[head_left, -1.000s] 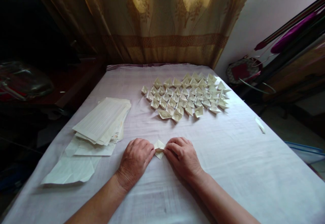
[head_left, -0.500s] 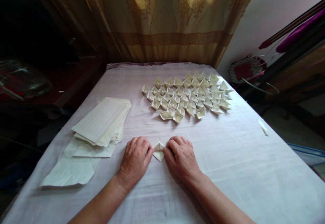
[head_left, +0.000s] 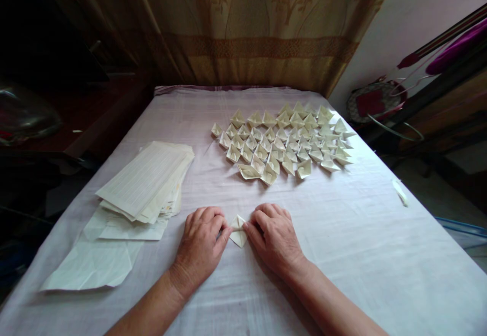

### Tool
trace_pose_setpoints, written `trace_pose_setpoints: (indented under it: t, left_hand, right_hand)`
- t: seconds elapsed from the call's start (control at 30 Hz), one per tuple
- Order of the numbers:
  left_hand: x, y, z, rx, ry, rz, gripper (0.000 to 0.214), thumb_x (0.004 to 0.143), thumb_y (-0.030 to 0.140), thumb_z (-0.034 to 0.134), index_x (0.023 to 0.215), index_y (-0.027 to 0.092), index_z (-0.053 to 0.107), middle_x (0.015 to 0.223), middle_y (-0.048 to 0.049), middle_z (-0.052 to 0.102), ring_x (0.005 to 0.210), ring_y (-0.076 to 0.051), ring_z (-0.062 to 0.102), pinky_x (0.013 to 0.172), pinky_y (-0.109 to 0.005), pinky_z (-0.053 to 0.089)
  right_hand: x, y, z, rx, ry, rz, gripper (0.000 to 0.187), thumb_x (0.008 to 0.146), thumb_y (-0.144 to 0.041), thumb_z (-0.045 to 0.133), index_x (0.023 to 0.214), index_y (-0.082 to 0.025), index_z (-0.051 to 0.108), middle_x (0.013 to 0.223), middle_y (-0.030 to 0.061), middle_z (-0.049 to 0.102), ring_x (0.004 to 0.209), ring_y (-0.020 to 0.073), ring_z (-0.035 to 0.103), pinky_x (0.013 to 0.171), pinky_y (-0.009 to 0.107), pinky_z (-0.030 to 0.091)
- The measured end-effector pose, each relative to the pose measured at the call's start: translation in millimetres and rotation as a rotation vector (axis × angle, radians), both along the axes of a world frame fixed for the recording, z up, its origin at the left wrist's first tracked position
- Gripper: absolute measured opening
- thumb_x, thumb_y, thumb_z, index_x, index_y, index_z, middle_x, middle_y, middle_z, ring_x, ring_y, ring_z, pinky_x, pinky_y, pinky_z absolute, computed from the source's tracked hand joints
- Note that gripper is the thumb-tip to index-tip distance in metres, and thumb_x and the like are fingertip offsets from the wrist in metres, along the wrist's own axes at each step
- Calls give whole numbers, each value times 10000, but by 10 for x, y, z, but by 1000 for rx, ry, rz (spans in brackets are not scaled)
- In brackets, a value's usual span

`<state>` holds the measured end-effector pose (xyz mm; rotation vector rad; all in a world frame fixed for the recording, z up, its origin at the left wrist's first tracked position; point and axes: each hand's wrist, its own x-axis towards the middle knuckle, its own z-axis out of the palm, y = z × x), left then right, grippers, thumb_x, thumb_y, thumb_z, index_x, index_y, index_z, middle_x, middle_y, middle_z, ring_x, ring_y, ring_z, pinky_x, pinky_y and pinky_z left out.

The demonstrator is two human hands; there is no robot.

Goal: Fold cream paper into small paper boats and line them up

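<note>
A small folded piece of cream paper point(head_left: 238, 230), diamond-shaped, lies on the white cloth between my hands. My left hand point(head_left: 200, 242) pinches its left corner with curled fingers. My right hand point(head_left: 272, 237) pinches its right corner the same way. Both hands rest knuckles up on the cloth near the front of the table. Further back sit several finished folded paper boats point(head_left: 285, 143), laid out in rows.
A stack of lined paper sheets point(head_left: 146, 181) lies at the left, with a larger loose sheet point(head_left: 91, 267) under it. A small paper scrap point(head_left: 400, 192) lies near the right edge. A curtain point(head_left: 247, 31) hangs behind the cloth-covered table point(head_left: 361, 255). Dark clutter stands on both sides.
Both hands stay pinched on the folded paper; the piece now looks slightly more pressed together. The camera has tilted down a little.
</note>
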<state>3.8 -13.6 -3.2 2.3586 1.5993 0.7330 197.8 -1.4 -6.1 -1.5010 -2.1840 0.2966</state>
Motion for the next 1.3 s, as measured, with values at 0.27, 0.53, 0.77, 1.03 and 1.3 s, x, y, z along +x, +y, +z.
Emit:
trace_pose_setpoints:
  t: [0.27,0.53,0.77,1.03,1.3]
  left_hand:
    - [2,4,-9,1,38,12,175,951,292,533,803,215,585,964,-37,623,914,-218,538,819,-372,409]
    - [37,1,2,0,95,38,132,907,255,591,792,210,546,968,-48,617,918,-234,538,811,-385,417]
    - [43,0,27,-20,99,43,134,916,254,569,797,207,528,978,-52,613,910,-236,533,805,-387,411]
    - [44,20,28,-42,119,57,135,930,257,540,807,207,563,964,-47,612,902,-231,539,814,-378,411]
    - [-11,27,-35,-43,82,67,133,953,237,493,853,206,575,987,-51,632,921,-223,554,844,-370,436]
  right_hand:
    - [-27,-4,1,7,-10,-20,232,909,-300,600,699,-209,566,797,34,615,791,196,516,731,339,305]
    - [-28,-10,10,-4,4,-30,245,923,-304,575,698,-208,561,798,37,606,790,193,513,737,342,304]
    - [-30,-8,5,-24,23,-32,244,918,-307,578,695,-208,567,795,36,601,798,188,512,743,337,310]
    - [-35,-17,-5,-69,64,-46,95,892,-271,611,815,-215,607,858,30,624,842,202,529,762,342,307]
    - [-56,-18,-26,-64,102,-40,62,875,-215,639,821,-236,659,894,15,636,866,193,538,784,339,301]
